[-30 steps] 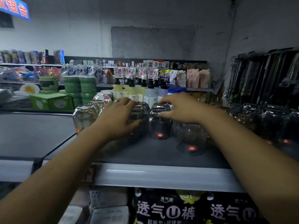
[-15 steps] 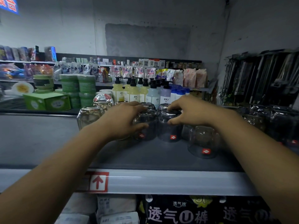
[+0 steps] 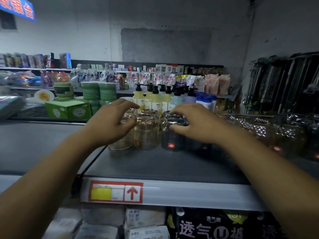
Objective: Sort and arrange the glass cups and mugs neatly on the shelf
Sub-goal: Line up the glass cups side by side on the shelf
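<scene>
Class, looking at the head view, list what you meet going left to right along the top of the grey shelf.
Left hand gripping a clear upturned glass cup → amber-tinted upturned glass cup → smoky dark upturned glass cup with a red label, gripped by the right hand → shiny wrapped glass cups.

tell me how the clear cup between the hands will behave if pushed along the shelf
The clear cup looks rigid glass, so probably slides, not flexes. Mouth-down on the shelf, likely stable. Set between the left cup in the left hand and the dark cup under the right hand, it may clink or chip.
</scene>
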Demonstrator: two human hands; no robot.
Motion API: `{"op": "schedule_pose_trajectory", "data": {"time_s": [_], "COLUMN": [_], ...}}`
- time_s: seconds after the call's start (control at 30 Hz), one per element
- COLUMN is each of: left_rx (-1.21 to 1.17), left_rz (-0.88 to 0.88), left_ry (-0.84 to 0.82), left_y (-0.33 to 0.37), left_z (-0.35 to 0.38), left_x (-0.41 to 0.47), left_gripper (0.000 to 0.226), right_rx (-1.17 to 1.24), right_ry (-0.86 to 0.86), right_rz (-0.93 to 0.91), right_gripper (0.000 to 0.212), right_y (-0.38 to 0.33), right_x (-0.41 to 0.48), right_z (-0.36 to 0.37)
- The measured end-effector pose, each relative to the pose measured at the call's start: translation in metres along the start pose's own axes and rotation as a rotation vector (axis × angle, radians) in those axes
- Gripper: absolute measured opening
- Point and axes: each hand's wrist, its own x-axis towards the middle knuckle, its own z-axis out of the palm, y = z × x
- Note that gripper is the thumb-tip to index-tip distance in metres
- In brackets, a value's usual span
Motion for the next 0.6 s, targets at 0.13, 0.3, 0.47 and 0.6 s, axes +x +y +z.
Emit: {"op": "schedule_pose_trajectory", "data": {"time_s": [0.13,0.3,0.47,0.6], "left_rx": [0.024,-0.076,-0.326,-0.339], "left_rz": [-0.041,-0.042,-0.073,-0.047], "left_ry": [-0.056,-0.088,-0.047,-0.04], "left_y": [-0.034,-0.062,-0.075,-0.087], "left_z": [-0.002,0.002,0.011,0.015], "left_x": [-0.018,-0.02,-0.024,-0.038], "left_gripper": [0.072,0.085,0.074,0.08], "right_rx": [0.052,-0.011,-0.084,-0.049], "right_ry": [0.019,0.102,0.175,0.18], "right_rz": [-0.028,0.014,0.036,0.058], "right_gripper": [0.06,0.065,0.054,0.053], "right_y": [-0.034,-0.058,-0.067,-0.066], "right_x": [0.014,0.024,0.02,0.014], "right_z": [0.021,0.043,0.06,0.066]}}
